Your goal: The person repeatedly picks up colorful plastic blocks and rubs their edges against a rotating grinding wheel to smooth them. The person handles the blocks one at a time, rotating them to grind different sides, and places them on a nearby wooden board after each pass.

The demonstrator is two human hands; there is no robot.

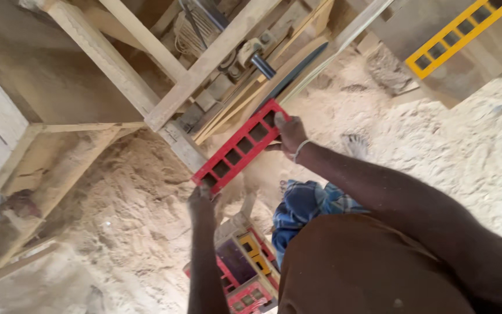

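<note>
A red flat piece with a row of rectangular holes [240, 145] is held slantwise between my two hands, just in front of a wooden frame [146, 99]. My left hand [201, 200] grips its lower left end. My right hand [290, 132], with a thin band on the wrist, grips its upper right end. The piece's upper end lies against the slanted wooden beams and slats of the frame.
Sawdust [123, 221] covers the ground. A yellow piece with the same holes [460, 35] lies on a board at top right. Red and yellow pieces [245, 267] are stacked below my hands. A bare foot [355, 144] and blue checked cloth [306, 203] are close by.
</note>
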